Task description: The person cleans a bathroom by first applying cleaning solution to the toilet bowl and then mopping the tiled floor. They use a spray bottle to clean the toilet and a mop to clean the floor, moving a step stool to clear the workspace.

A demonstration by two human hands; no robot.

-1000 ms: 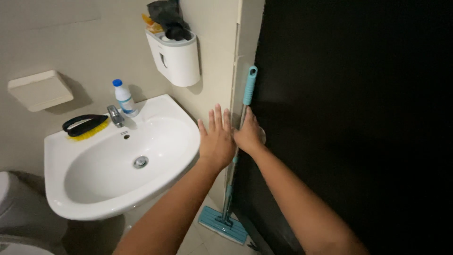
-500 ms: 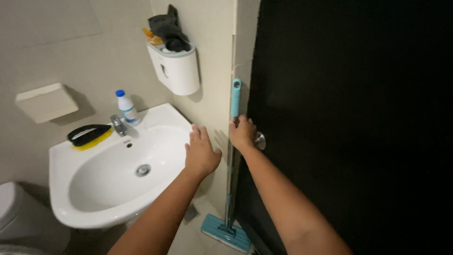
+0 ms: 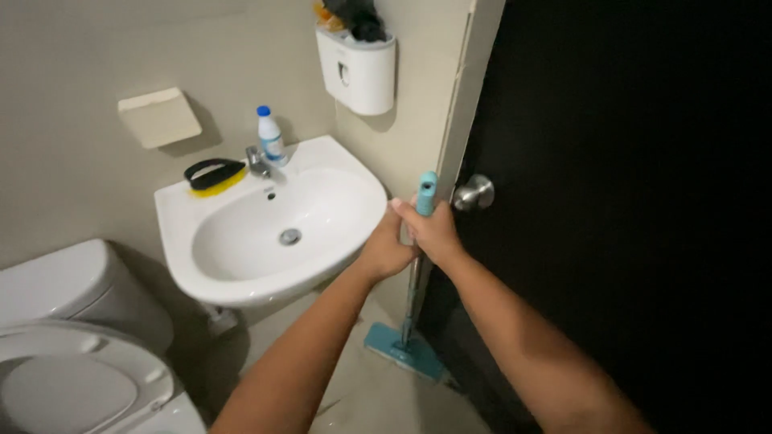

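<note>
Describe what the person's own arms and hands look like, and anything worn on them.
Both forearms are bare from the bottom edge of the picture up to the wrists: no sleeves show. The left hand and right hand wear no gloves, and no watch, bracelet or ring can be seen. The fingernails look short and plain.

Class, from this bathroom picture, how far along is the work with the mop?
Done: both hands, right hand and left hand, grip the mop handle near its top. In hand: the mop stands upright beside the sink. Left: the mop head rests flat on the floor, by the door.
</note>
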